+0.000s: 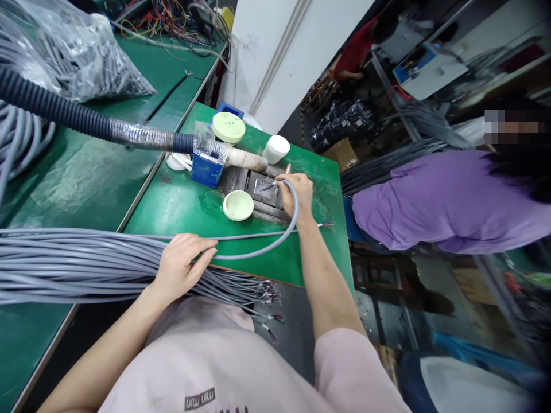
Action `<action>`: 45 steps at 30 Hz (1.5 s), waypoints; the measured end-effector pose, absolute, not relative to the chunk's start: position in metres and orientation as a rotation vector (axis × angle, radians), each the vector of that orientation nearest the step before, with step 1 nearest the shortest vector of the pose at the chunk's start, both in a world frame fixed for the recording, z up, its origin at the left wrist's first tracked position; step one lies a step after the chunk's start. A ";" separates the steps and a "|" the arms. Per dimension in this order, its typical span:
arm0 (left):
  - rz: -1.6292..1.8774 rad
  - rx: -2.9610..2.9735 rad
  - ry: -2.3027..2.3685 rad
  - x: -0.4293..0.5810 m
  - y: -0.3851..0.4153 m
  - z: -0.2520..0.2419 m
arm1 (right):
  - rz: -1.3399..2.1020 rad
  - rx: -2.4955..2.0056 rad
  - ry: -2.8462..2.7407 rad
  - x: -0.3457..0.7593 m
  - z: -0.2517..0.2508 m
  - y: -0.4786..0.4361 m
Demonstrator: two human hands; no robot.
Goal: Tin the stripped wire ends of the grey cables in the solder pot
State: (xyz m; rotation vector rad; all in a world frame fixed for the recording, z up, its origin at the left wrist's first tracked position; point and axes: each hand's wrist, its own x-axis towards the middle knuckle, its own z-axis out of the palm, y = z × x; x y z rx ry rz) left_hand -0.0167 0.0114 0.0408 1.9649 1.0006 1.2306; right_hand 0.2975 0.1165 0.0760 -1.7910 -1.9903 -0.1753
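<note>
My right hand (296, 194) pinches the end of a grey cable (275, 244) and holds its stripped wire tips over a dark metal pot (263, 188) set into the green table (181, 203). The cable curves back in a loop to my left hand (183, 265). That hand rests on a thick bundle of grey cables (77, 265) lying across my lap and the bench, its fingers closed loosely on the looped cable. The bundle's stripped coloured ends (269, 295) fan out near my right forearm.
A pale round dish (238, 205) sits beside the pot. A blue box (207, 166), a black corrugated hose (55, 109), a lidded tub (228, 127) and a white cup (276, 148) stand behind. A person in purple (447, 201) works to the right. Bagged cables (73, 57) lie far left.
</note>
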 end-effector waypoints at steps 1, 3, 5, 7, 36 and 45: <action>1.231 1.964 0.996 -0.017 0.011 0.041 | -0.166 -1.793 -1.999 0.298 0.075 0.117; 1.232 1.962 0.985 -0.016 0.011 0.040 | -0.150 -1.804 -2.021 0.299 0.074 0.118; 1.229 1.958 0.978 -0.015 0.010 0.039 | -0.144 -1.826 -2.035 0.300 0.071 0.120; 1.219 1.949 0.979 -0.015 0.009 0.038 | -0.143 -1.846 -2.042 0.301 0.068 0.122; 0.788 0.490 0.626 0.058 -0.030 0.074 | 0.536 -1.735 -1.580 0.181 0.096 -0.101; 0.832 0.372 0.635 0.058 -0.029 0.077 | 0.737 -1.674 -1.431 0.177 0.096 -0.101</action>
